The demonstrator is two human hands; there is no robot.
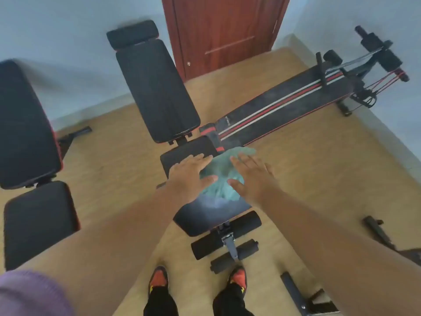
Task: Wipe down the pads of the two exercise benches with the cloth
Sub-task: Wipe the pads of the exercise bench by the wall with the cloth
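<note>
Both arms are stretched out straight over the middle bench. The left hand (pixel 190 176) and right hand (pixel 251 176) are both flat with fingers spread, not gripping anything. The teal cloth (pixel 222 176) is bunched up right between them on the seat pad (pixel 205 213), with the thumbs and inner fingers at its edges; it's a bit blurry, so I can't tell how firmly they touch it. The backrest pad (pixel 157 92) tilts up on the far side. A second bench (pixel 27 133) sits off to the left, and a striped sit-up board (pixel 287 108) runs far right toward the door (pixel 223 30). Foam rollers (pixel 225 245) are near the orange shoes (pixel 159 279).
</note>
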